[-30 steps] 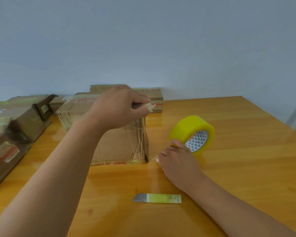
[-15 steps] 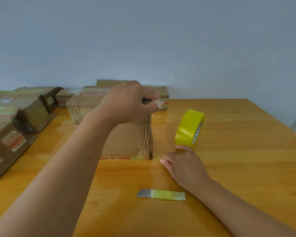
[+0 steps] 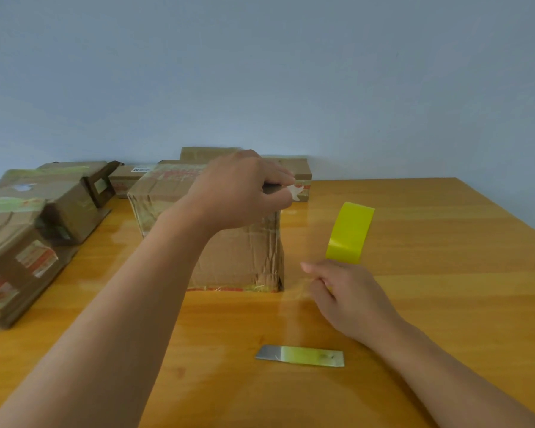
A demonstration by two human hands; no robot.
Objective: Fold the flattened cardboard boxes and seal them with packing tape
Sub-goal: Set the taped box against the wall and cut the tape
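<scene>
My left hand (image 3: 238, 193) pinches the loose tape end (image 3: 294, 191) at the top right corner of the upright cardboard box (image 3: 229, 242), pinning it there so the strip has an anchor. My right hand (image 3: 346, 291) hangs low beside the box's right face, fingers curled on what looks like a clear strip, though it is too faint to be sure. The yellow tape roll (image 3: 349, 233) stands on edge on the desk (image 3: 445, 273) just behind that hand, within reach. A small blade (image 3: 300, 355) lies near me for cutting.
</scene>
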